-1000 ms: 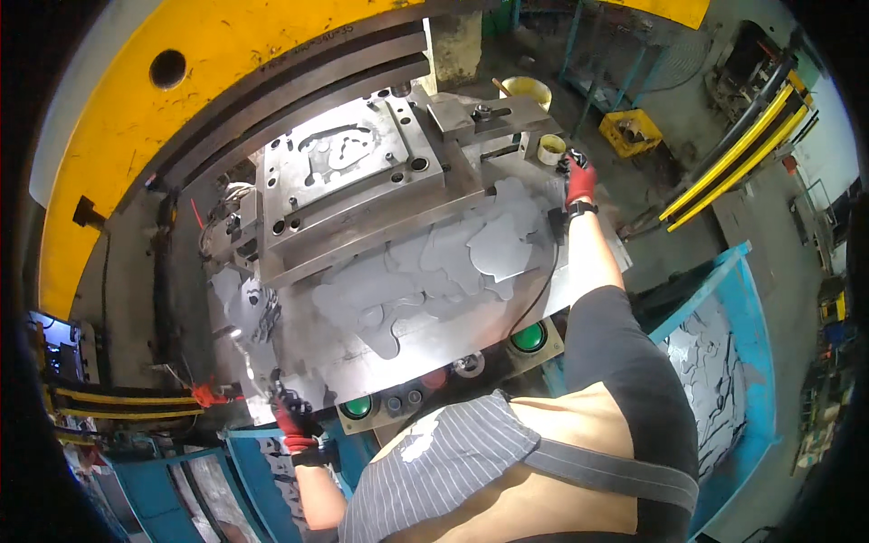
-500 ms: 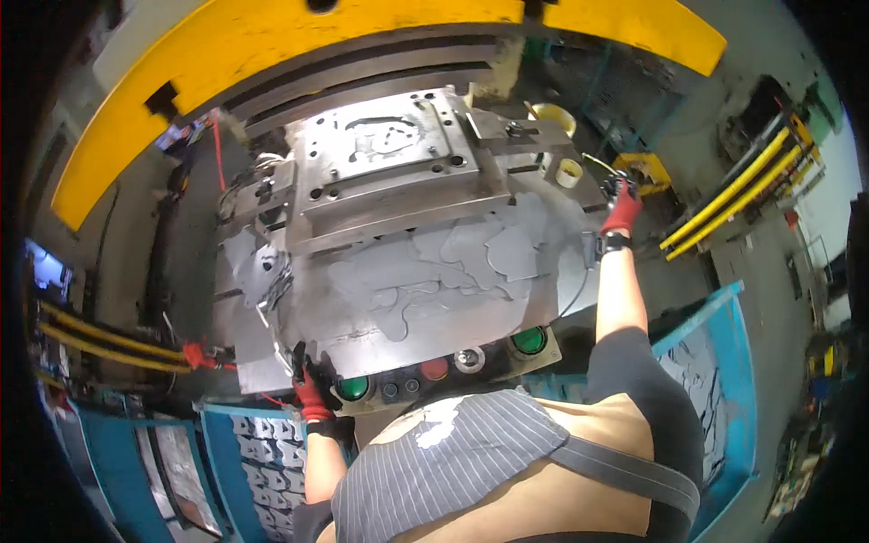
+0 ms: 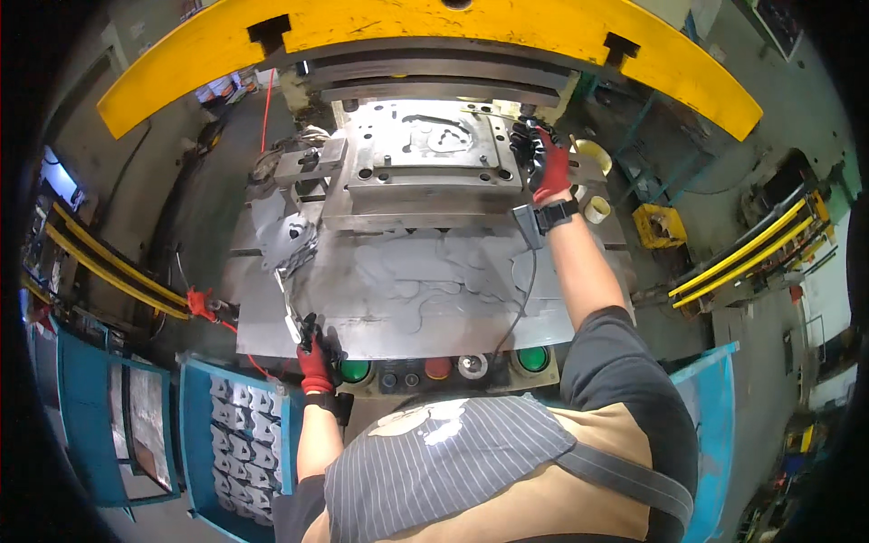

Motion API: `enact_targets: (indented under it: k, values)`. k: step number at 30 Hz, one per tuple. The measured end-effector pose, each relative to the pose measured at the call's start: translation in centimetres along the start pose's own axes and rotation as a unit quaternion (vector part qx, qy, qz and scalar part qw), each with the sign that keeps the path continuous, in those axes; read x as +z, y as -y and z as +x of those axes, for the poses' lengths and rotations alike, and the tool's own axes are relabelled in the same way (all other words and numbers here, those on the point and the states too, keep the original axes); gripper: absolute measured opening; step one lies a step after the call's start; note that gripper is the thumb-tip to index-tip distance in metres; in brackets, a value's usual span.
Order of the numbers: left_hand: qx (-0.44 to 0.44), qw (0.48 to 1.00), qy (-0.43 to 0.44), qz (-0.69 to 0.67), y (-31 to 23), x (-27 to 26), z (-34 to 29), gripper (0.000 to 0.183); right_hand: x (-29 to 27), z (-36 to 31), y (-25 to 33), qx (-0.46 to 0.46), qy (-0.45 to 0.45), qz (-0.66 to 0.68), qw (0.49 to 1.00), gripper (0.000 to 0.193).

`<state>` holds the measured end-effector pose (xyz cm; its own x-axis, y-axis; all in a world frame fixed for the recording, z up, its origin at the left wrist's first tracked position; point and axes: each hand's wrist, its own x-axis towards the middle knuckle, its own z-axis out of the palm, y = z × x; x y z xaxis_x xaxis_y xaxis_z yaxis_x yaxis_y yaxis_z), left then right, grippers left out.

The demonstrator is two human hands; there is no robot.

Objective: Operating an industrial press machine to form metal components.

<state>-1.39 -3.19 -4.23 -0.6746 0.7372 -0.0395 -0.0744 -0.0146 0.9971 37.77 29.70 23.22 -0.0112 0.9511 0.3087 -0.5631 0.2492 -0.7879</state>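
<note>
my right hand (image 3: 549,167) reaches far over the die block (image 3: 425,149), fingers curled at its edge, my left hand (image 3: 314,355) pinches a thin rod tool (image 3: 291,312) just above the surface (image 3: 407,290), so i'd steady both before lifting

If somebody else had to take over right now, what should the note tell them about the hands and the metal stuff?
Left hand: red glove, gripping a thin metal tool at the front edge of the press table. The tool's tip reaches toward a flat cut metal piece lying at the table's left side.
Right hand: red and black glove, stretched out to the right rear corner of the die block; what it grips cannot be made out.
Done: cut pieces are stacked in the blue bin at lower left.
Left: the piece on the table is not yet in the bin.
</note>
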Motion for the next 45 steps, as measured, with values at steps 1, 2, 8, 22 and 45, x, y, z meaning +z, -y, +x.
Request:
enact_targets:
  k: [1,2,8,22,45]
  values:
    - [0.014,1.000,0.000,-0.002,-1.0,0.8,-0.3,0.030,0.1,0.5,-0.2,0.005,-0.004,0.007,1.000,0.024]
    - [0.028,1.000,0.001,0.012,-2.1,1.5,-0.7,0.030,0.1,0.9,-0.4,0.011,-0.009,0.013,1.000,0.024]
    - [-0.008,0.991,-0.053,0.122,-0.3,0.1,-0.3,0.031,-0.1,0.9,-1.6,0.045,0.014,0.038,0.998,0.027]
    - [0.004,1.000,0.003,0.024,-2.8,1.5,-0.7,0.025,0.3,5.8,-6.5,0.020,0.061,-0.111,0.992,0.021]
    - [-0.009,0.990,-0.034,0.137,-2.5,1.4,-0.4,0.024,1.6,5.2,-7.4,-0.097,0.027,-0.315,0.944,0.022]
